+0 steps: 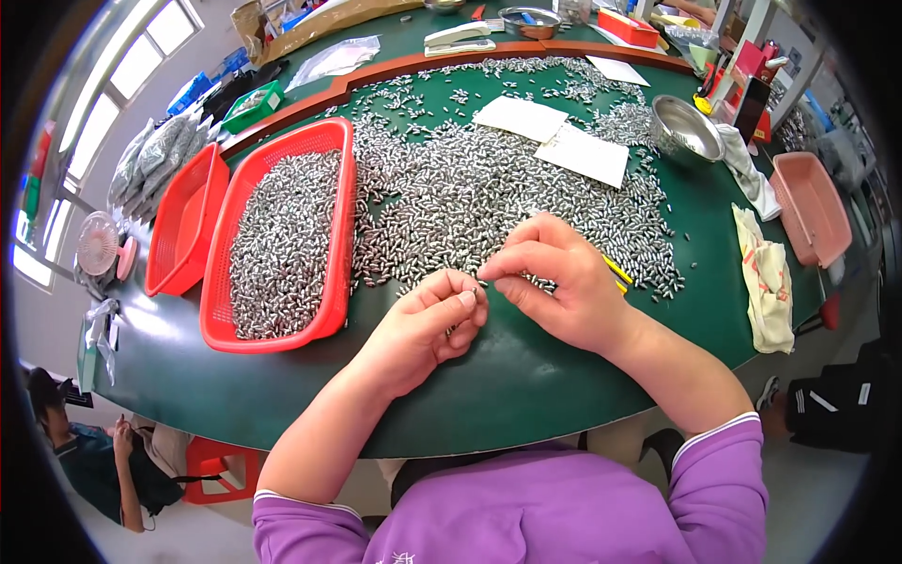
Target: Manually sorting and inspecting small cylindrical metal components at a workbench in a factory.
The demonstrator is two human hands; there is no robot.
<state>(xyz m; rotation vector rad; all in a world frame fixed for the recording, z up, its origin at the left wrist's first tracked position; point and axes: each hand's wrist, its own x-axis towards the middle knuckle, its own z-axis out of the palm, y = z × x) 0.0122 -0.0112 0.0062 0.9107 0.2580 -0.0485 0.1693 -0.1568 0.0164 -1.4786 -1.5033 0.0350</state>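
Note:
My left hand (pixel 438 324) is closed, thumb pressed on the curled forefinger, over the near edge of a wide heap of small silvery, bullet-shaped metal pieces (pixel 432 188). Just right of it, my right hand (pixel 575 287) pinches thumb and forefinger together, the tips almost meeting the left fingertips. A tiny dark bit shows between the two hands; what each one grips is too small to make out. Beside my right hand lies a thin yellow tool (pixel 617 273), partly hidden. Left of the heap, a red plastic basket (pixel 344 235) holds many more of these pieces.
White cards (pixel 584 156) lie on the heap. A metal bowl (pixel 687 130) and cream gloves (pixel 766 282) are on the right, near a pink basket (pixel 811 209). Another red basket (pixel 188 221) stands left. A brown wooden rail (pixel 404 64) borders the green table (pixel 451 418). A person sits lower left.

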